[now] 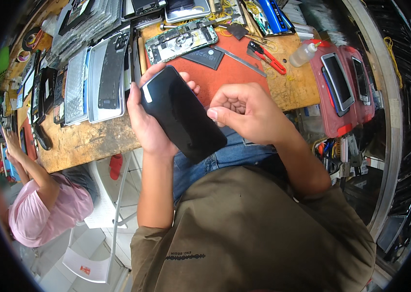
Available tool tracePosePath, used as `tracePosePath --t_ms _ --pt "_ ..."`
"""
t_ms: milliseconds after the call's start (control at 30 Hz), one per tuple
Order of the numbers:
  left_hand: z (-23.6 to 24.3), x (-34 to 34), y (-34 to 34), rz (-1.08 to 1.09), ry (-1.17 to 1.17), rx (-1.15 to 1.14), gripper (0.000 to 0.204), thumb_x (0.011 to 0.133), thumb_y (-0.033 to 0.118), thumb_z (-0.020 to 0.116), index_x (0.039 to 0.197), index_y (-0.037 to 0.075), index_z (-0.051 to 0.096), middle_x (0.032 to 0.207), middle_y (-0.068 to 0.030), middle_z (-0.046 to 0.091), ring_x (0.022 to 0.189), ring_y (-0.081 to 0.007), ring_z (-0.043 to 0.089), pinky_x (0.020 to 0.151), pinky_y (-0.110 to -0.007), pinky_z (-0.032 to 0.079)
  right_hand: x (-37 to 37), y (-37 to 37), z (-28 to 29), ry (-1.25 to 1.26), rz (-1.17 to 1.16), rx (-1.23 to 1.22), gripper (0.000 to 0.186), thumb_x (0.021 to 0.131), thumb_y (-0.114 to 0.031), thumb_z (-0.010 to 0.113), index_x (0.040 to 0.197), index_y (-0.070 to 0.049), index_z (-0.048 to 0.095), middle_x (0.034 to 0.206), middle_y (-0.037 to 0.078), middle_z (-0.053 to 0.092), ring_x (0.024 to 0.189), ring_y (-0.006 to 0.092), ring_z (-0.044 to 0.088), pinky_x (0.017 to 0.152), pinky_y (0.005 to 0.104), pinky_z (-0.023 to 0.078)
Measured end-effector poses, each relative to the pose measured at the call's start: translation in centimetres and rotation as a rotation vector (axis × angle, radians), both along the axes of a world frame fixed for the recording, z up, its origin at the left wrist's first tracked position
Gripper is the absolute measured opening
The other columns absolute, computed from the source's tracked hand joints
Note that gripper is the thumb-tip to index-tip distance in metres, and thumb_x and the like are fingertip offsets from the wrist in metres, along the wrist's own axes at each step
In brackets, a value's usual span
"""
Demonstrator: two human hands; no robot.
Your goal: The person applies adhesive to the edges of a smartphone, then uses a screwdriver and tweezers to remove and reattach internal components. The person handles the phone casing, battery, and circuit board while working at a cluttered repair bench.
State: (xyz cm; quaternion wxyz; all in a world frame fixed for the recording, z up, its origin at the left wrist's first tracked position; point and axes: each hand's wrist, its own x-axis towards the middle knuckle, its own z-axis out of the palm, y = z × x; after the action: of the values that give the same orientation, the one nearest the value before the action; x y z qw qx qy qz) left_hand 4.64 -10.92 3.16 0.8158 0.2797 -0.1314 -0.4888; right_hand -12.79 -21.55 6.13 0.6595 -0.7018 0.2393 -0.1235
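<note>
Probably slick and fragile, the smartphone [182, 114] over my jeans [237, 152] wants edge holds; my left hand [151, 121] grips it, my right hand [250, 113] curls alongside, pinching or not I can't tell

Cannot see the back of the smartphone [183, 114], hidden against the left hand [153, 129]; cannot discern the co-worker's blurred head [0, 202] at left.
</note>
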Motion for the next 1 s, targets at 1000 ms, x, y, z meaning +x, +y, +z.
tracePosePath --t_ms 1000 --pt "-0.9 1.2 -1.0 -0.078 -0.032 0.076 0.06 0.113 0.052 0.034 0.138 0.002 0.057 0.114 -0.0217 0.074 0.1 -0.0275 0.073 0.09 -0.042 0.062 4.7 -0.5 -3.4 -0.303 -0.345 0.025 0.015 0.102 -0.007 0.072 0.091 0.003 0.071 0.073 -0.001 0.068 0.065 0.0011 0.057 0.058 0.0224 0.047"
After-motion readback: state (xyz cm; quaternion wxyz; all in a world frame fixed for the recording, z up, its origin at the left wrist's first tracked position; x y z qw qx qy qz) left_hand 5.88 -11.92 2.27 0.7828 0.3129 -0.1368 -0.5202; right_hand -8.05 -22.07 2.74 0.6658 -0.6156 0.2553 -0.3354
